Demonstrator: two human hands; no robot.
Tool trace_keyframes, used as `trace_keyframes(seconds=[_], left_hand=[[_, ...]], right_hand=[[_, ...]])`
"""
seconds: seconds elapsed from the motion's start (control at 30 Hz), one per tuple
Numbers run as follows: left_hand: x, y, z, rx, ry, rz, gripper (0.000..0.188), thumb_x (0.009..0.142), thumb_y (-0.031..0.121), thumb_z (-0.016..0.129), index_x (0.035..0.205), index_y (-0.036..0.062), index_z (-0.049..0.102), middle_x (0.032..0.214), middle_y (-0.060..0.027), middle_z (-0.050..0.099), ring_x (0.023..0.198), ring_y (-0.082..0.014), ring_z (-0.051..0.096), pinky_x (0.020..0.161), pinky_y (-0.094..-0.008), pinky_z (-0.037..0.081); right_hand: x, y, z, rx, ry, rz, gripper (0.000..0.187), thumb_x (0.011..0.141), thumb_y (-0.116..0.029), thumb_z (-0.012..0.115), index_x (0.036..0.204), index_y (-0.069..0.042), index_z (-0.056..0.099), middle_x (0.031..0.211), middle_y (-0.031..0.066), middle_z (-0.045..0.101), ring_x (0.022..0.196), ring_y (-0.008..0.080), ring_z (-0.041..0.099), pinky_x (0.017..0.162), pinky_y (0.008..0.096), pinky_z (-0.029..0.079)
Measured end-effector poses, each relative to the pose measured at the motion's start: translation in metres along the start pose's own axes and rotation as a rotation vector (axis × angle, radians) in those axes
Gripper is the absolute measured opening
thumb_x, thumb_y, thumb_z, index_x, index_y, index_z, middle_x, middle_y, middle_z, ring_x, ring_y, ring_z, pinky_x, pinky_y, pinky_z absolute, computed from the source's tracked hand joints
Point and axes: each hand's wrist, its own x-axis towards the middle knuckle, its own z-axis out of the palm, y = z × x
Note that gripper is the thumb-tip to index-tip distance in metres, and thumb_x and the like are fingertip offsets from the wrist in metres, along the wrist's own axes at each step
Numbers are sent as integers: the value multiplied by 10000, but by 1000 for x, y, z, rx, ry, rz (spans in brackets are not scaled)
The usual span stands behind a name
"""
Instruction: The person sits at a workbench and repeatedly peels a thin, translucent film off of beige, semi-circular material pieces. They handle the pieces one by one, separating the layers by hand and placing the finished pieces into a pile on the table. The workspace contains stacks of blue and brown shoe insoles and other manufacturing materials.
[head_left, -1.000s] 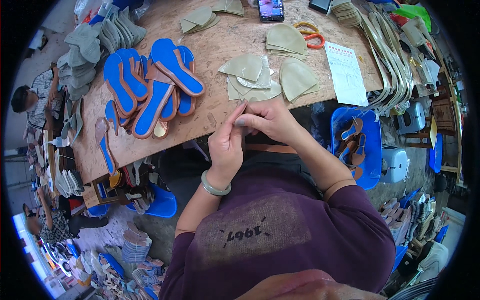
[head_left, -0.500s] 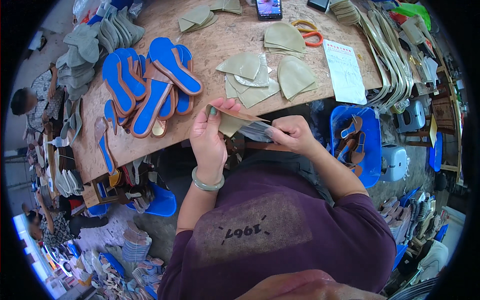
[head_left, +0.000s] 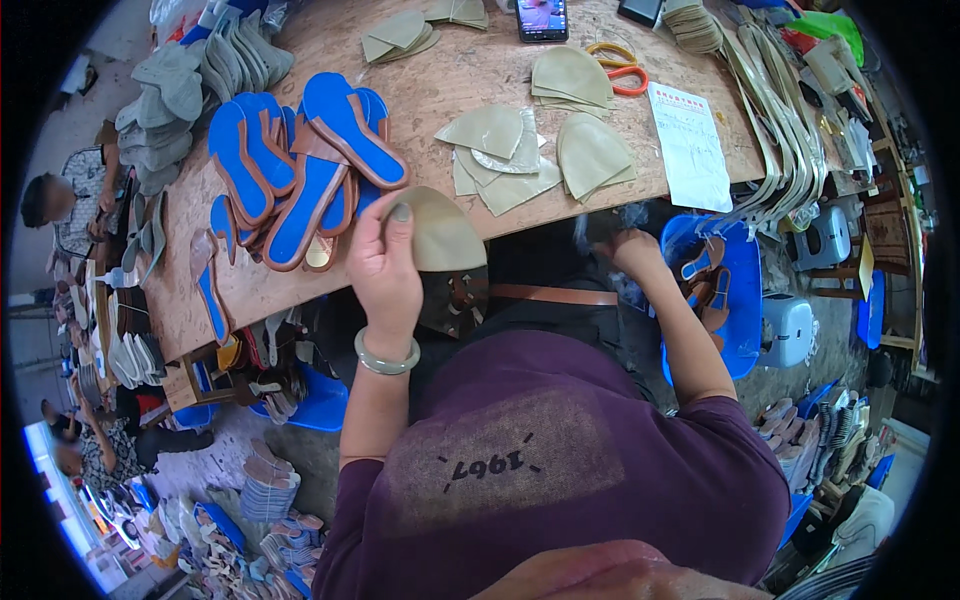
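Between the thumb and fingers of my left hand [head_left: 385, 265] is a beige half-round sheet piece [head_left: 447, 238], raised just in front of the table edge. My right hand [head_left: 636, 252] is beyond the table's front edge, beside the blue bin. Blurred clear plastic film [head_left: 588, 232] shows close to its fingers; whether they still grip it is hard to make out. Similar beige pieces [head_left: 595, 155] lie in small stacks on the table. Left of them is a pile of blue-topped, brown-edged sandal soles [head_left: 305, 205].
A blue bin [head_left: 742, 340] holding several soles stands at the right. On the wooden table [head_left: 480, 75] lie scissors [head_left: 628, 80], a paper sheet [head_left: 690, 145], a phone [head_left: 542, 20] and long beige strips [head_left: 770, 110]. Grey sole stacks [head_left: 160, 120] stand far left; a person [head_left: 85, 195] sits beyond.
My right hand has moved right, away from the beige piece, and the clear film has come off it. My left hand has shifted left and nearer, turning the piece's broad side into view.
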Motion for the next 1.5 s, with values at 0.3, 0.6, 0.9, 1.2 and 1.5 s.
trace_keyframes(seconds=[0.3, 0.6, 0.9, 1.2, 1.5], left_hand=[[-27, -6, 42, 44, -298, 71, 192, 946, 90, 585, 1106, -2, 635, 1006, -100, 696, 897, -122, 643, 791, -253, 498], [-21, 7, 33, -55, -335, -177, 301, 951, 124, 598, 1223, -1, 568, 661, 57, 470, 567, -9, 407, 501, -166, 317], [-23, 90, 11, -596, -881, 554, 272, 800, 173, 745, 1060, 141, 674, 794, -21, 611, 521, -146, 525, 428, -265, 406], [-38, 102, 18, -889, -847, 614, 280, 839, 227, 730, 1069, 363, 647, 901, -82, 607, 524, -118, 521, 391, -209, 380], [-44, 100, 24, -902, -774, 608, 196, 862, 230, 699, 1035, 321, 686, 868, -61, 597, 506, -108, 489, 390, -209, 382]], right_hand=[[-23, -131, -142, 1288, -145, -187, 207, 843, -98, 688, 1028, -6, 687, 848, 48, 689, 825, 103, 632, 766, 244, 505], [104, -44, -161, 1199, 419, -115, 228, 874, -97, 639, 1068, 16, 679, 835, 22, 679, 703, 88, 613, 653, 229, 500], [170, 26, -175, 1252, 513, -91, 230, 902, -113, 629, 1107, -17, 667, 879, 5, 673, 699, 61, 590, 653, 203, 483], [170, 35, -172, 1122, 407, -54, 208, 898, -155, 651, 1067, -37, 682, 832, -29, 658, 647, 33, 539, 615, 183, 443], [182, 4, -159, 579, 437, 17, 334, 872, -207, 666, 1165, -48, 652, 956, 85, 684, 786, 161, 654, 729, 281, 523]])
